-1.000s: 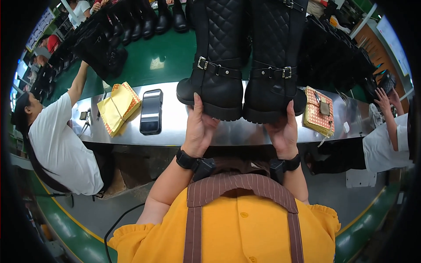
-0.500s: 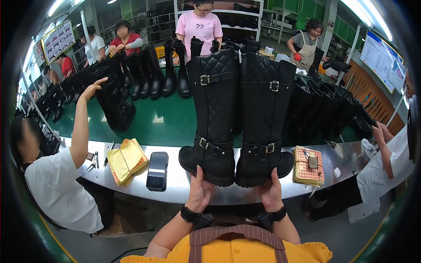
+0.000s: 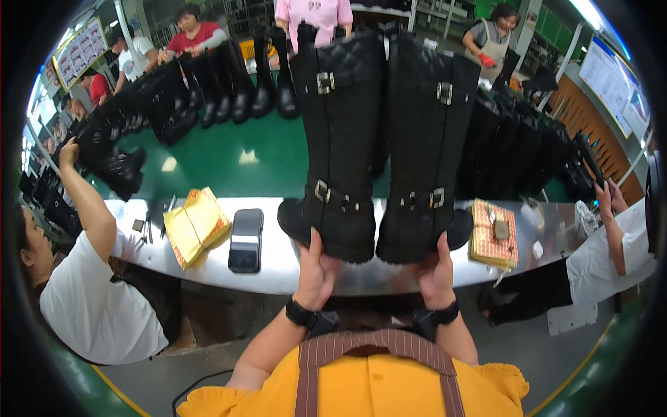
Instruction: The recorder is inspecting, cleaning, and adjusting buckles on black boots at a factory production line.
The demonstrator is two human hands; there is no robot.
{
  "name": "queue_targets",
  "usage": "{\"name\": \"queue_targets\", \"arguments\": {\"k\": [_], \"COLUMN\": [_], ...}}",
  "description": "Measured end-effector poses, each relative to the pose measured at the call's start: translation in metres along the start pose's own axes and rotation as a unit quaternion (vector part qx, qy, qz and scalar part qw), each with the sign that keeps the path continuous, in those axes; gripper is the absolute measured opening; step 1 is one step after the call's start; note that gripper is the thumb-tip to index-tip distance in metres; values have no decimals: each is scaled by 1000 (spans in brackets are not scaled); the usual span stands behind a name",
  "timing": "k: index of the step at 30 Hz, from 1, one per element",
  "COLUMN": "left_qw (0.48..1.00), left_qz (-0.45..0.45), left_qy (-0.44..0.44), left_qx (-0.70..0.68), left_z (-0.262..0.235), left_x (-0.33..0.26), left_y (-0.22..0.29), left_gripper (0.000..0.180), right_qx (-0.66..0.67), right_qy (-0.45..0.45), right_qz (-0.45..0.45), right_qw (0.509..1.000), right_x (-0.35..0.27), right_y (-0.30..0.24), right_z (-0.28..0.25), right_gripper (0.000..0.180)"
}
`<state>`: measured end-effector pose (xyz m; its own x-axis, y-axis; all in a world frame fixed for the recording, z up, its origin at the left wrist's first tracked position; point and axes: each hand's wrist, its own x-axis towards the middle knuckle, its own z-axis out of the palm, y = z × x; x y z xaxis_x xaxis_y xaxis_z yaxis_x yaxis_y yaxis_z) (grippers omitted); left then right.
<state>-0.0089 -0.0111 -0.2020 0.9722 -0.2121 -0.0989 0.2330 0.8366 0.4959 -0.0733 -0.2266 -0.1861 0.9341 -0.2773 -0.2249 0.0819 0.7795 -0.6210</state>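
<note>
A pair of tall black boots stands upright in front of me, soles down, toes pointing outward and a narrow gap between them. Both have quilted shafts and silver buckles at the ankle and near the top. My left hand (image 3: 317,279) grips the left boot (image 3: 340,149) low at the foot, thumb up along its side and fingers under the sole. In the same way my right hand (image 3: 437,279) holds the right boot (image 3: 422,149). The fingertips of both hands are partly hidden beneath the soles.
On the metal bench edge (image 3: 292,274) lie a phone (image 3: 246,240), a yellow paper bundle (image 3: 196,229) and an orange-patterned stack (image 3: 494,235). Black boots (image 3: 240,76) line the green table (image 3: 229,156). A co-worker's hand (image 3: 68,153) at left holds another boot (image 3: 114,165); another person stands right.
The view has tilted, so the bench and boots sit higher in the picture. The gap between my boots has widened slightly. The left co-worker has moved their boot further left.
</note>
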Motion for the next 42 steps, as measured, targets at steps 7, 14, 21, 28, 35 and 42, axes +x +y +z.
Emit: {"name": "queue_targets", "arguments": {"k": [7, 14, 21, 28, 35, 42], "left_qw": [999, 999, 997, 997, 997, 997], "left_qz": [11, 12, 39, 42, 41, 17], "left_qy": [8, 24, -15, 2, 5, 21], "left_qx": [32, 40, 60, 67, 66, 77], "left_z": [-3, 0, 2, 5, 1, -8], "left_x": [2, 3, -2, -3, -6, -3], "left_y": [-3, -1, -2, -1, -3, -1], "left_gripper": [54, 50, 58, 60, 60, 57], "right_qx": [-29, -28, -14, -23, -22, -17], "right_qy": [27, 42, 16, 40, 19, 52], "right_qz": [-3, -2, -3, 9, -1, 27], "right_qw": [999, 999, 1000, 999, 1000, 998], "right_x": [-1, 1, 1, 5, 5, 2], "right_y": [1, 3, 4, 8, 11, 5], "right_z": [6, 8, 0, -9, -14, -7], "right_gripper": [53, 55, 51, 51, 49, 43]}}
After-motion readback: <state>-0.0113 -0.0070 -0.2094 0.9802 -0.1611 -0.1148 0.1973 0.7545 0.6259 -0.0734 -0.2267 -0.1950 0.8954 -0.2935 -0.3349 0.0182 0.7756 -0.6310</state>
